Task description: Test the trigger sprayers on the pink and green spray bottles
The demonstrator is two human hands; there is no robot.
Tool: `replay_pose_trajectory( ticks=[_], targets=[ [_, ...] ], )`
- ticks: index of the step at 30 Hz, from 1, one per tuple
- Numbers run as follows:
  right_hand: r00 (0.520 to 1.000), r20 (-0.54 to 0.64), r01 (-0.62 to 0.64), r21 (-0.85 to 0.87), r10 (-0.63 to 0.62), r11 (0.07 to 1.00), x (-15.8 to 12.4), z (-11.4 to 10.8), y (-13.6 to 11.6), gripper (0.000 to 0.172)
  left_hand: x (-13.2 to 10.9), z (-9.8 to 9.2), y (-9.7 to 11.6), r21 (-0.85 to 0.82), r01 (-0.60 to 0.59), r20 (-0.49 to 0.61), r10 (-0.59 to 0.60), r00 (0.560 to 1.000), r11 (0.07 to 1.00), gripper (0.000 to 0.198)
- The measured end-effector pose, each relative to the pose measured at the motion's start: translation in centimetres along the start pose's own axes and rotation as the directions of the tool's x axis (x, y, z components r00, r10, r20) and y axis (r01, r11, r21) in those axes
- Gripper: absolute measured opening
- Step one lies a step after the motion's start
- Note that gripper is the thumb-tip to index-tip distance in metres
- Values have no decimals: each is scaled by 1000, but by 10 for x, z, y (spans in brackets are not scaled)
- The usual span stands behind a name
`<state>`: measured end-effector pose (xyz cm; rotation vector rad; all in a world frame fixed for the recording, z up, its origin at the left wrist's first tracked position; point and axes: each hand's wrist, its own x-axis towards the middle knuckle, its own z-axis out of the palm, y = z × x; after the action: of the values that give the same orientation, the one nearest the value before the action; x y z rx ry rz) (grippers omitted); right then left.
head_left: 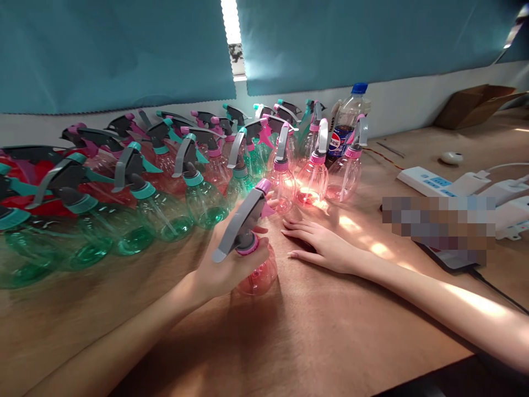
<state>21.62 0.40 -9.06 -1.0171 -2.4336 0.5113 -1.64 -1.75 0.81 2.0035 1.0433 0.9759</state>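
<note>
My left hand [225,262] is wrapped round a pink translucent spray bottle [260,273] with a grey trigger and pink collar, holding it upright on the brown table [289,342]. My right hand [318,242] lies flat on the table just right of that bottle, fingers stretched out toward the rows of bottles, holding nothing. Behind both hands stand several spray bottles, green ones [202,201] at the left and pink ones [312,179] toward the right.
A cola bottle with a blue cap [346,124] stands behind the pink bottles. White power strips [430,182], cables and a blurred-out object lie at the right. A cardboard box [475,105] sits at the far right. Teal curtains hang behind.
</note>
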Motion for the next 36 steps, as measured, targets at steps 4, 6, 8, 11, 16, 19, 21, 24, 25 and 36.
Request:
replay_pose_trajectory(
  ticks=[4, 6, 8, 11, 16, 19, 21, 24, 25, 36],
  targets=[
    [1000, 12, -3, -11, 3, 1000, 0, -1, 1, 53, 2, 0, 3, -24, 22, 17, -21, 1000, 999, 53],
    [1000, 7, -14, -12, 14, 1000, -1, -1, 1, 53, 2, 0, 5, -46, 22, 13, -22, 1000, 999, 53],
    [1000, 7, -13, -11, 13, 1000, -1, 0, 2, 54, 2, 0, 6, -59, 11, 4, -10, 1000, 998, 49],
    [1000, 7, -1, -13, 1, 1000, -1, 0, 2, 54, 2, 0, 6, -55, -26, 0, 26, 1000, 998, 43],
    [1000, 7, 2, -14, -2, 1000, -1, 0, 2, 54, 3, 0, 3, -24, -38, 21, 38, 999, 999, 47],
    [1000, 19, -1, -14, 1, 1000, 0, -1, 2, 55, 3, -1, 3, -58, -38, 17, 39, 999, 998, 46],
    [1000, 24, -2, -12, 2, 1000, 0, -2, 1, 54, 3, -1, 4, -69, -17, 11, 18, 1000, 997, 41],
    [1000, 26, -1, -20, 2, 1000, 1, -2, 0, 54, 3, 0, 6, -57, 24, 4, -24, 1000, 998, 39],
    [1000, 25, 1, -23, -1, 1000, 0, -2, 0, 54, 2, 0, 6, -51, 34, 2, -34, 999, 998, 40],
    [1000, -4, 9, -22, -9, 1000, -3, 4, 6, 56, 1, 0, 1, 49, -30, -10, 30, 999, 998, 41]
  ],
)
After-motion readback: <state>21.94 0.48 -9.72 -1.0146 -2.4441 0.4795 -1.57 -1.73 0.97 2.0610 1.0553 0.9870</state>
